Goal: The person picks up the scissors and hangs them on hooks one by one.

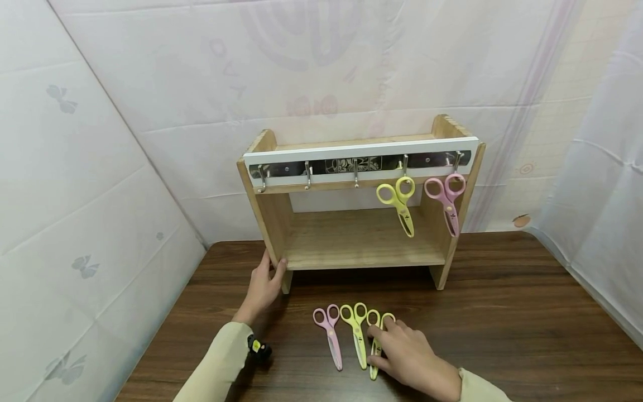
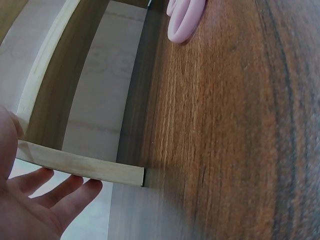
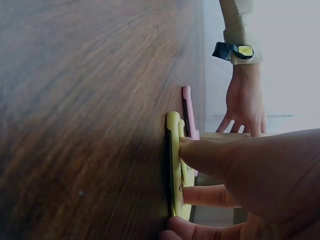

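Note:
My left hand (image 1: 262, 287) grips the lower left side panel of a wooden shelf rack (image 1: 361, 240), thumb inside and fingers against the outer face. On the table, my right hand (image 1: 407, 354) holds the rightmost yellow scissors (image 1: 377, 348); its thumb is at the blade part and its fingers at the handles, partly hiding them. Beside these lie another pair of yellow scissors (image 1: 358, 335) and pink scissors (image 1: 332, 338), handles toward the rack. Yellow scissors (image 1: 402, 206) and pink scissors (image 1: 449, 204) hang by one handle loop from the two rightmost hooks.
A metal hook strip (image 1: 331, 166) is fixed across the rack's white front board, and its three left hooks carry nothing. The rack stands on a dark wooden table (image 1: 512, 312). Pale patterned cloth (image 1: 176, 72) hangs behind and to the sides.

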A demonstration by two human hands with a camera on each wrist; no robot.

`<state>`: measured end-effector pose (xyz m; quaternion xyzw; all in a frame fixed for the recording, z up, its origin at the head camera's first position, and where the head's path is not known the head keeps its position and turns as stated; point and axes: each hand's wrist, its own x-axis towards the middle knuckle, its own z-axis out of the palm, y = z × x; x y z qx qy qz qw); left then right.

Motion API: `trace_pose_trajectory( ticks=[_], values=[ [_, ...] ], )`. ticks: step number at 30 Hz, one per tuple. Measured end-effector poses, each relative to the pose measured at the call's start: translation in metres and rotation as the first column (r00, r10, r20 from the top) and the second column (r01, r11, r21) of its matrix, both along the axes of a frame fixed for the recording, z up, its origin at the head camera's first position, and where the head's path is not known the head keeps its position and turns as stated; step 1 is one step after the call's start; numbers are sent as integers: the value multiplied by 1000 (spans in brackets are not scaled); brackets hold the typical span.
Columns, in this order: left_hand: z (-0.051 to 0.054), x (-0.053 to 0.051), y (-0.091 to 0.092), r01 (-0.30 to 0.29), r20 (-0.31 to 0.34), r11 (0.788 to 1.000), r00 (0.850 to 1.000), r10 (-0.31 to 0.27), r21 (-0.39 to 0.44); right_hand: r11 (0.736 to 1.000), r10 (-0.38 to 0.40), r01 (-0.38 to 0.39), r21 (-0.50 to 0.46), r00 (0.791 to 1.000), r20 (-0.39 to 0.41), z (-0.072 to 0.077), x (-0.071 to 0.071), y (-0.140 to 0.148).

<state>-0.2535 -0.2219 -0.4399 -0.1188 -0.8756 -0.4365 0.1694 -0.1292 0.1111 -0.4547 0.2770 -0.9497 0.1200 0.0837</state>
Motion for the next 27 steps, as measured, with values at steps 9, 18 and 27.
trace_pose_trajectory(
  ticks=[9, 18, 27],
  values=[
    [0, 1, 0, -1, 7, 1000, 1000, 1, 7, 1000, 19, -18, -25, 1000, 15, 1, 0, 3],
    [0, 0, -1, -2, -1, 1000, 1000, 2, 0, 995, 93, -92, -23, 994, 53, 4, 0, 13],
    [2, 1, 0, 2, 24, 1000, 1000, -2, 0, 963, 252, -257, -83, 966, -61, 1, -2, 37]
  ],
)
